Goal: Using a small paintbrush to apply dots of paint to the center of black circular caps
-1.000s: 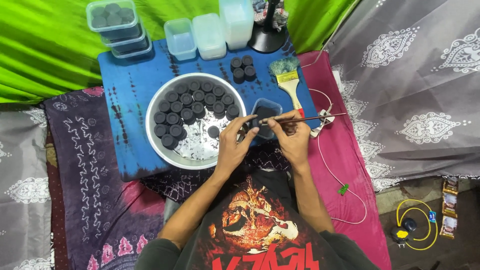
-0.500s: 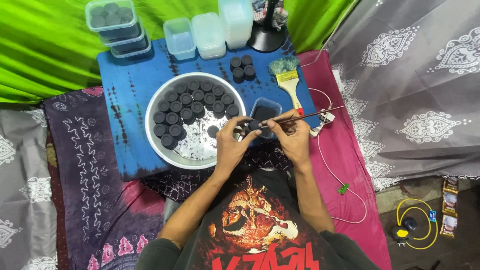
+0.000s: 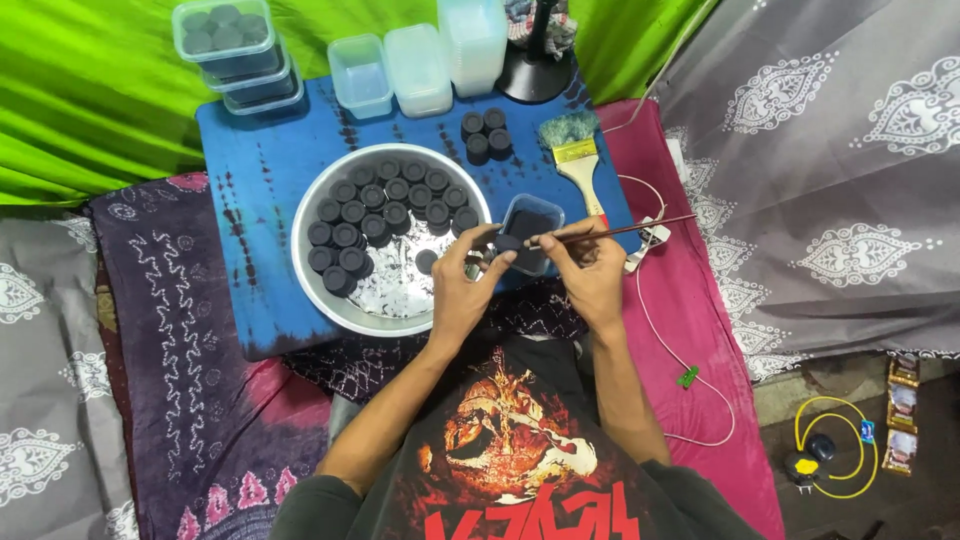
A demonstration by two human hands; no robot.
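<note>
My left hand (image 3: 462, 288) holds a small black round disc (image 3: 503, 243) between thumb and fingers, just right of a metal bowl (image 3: 330, 302). My right hand (image 3: 590, 270) grips a thin brush (image 3: 640, 228), whose tip touches the disc. The bowl holds several black discs (image 3: 385, 205) packed along its far side. Beyond my fingers, a small clear container of dark stuff (image 3: 530, 222) rests on the blue board (image 3: 265, 165).
Clear plastic tubs (image 3: 415, 65) and a stack with dark discs inside (image 3: 228, 40) stand at the board's far edge. Several loose discs (image 3: 485, 132), a wide paintbrush (image 3: 575, 160) and a black lamp base (image 3: 530, 75) lie at the right. A white cable (image 3: 690, 400) runs over the pink cloth.
Both hands stay at the same spot beside the bowl. The thin brush has shifted slightly against the disc.
</note>
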